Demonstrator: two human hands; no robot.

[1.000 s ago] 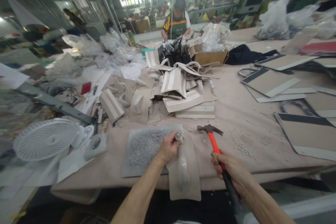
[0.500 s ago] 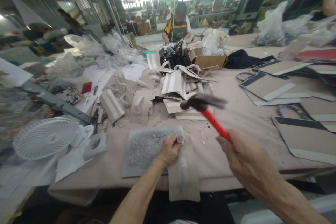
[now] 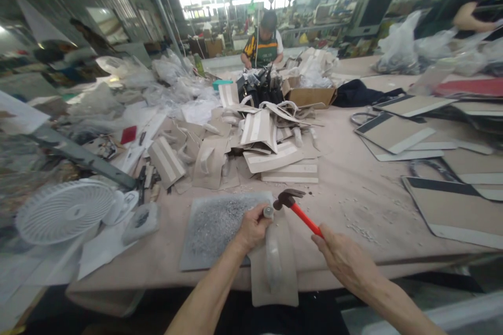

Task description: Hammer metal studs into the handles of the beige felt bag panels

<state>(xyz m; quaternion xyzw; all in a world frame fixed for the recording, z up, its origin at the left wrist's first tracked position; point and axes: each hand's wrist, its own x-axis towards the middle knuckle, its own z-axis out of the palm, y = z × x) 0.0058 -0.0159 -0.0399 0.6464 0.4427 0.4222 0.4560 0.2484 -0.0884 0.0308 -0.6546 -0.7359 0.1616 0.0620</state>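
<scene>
My left hand (image 3: 253, 227) is closed round a short metal punch (image 3: 268, 211), its round top end facing up. Beneath it lies a beige panel (image 3: 290, 272) with a plastic-wrapped handle, reaching over the table's front edge. The panel's far end rests by the right side of a grey pad (image 3: 208, 235) strewn with small scraps. My right hand (image 3: 340, 251) grips the red handle of a claw hammer (image 3: 304, 218). The hammer's head is just right of the punch top, close to it; whether they touch I cannot tell. The punch's lower tip is hidden by my left hand.
Beyond the pad is a heap of beige handled panels (image 3: 259, 128). Dark-edged panels (image 3: 451, 204) lie at right. A white fan (image 3: 66, 212) and a plastic-wrapped block (image 3: 141, 223) sit at left. A co-worker (image 3: 267, 44) is across the table, behind a cardboard box (image 3: 310, 95).
The hammer has come down and left, from raised in the air to beside the punch top. My left hand still holds the punch in about the same place.
</scene>
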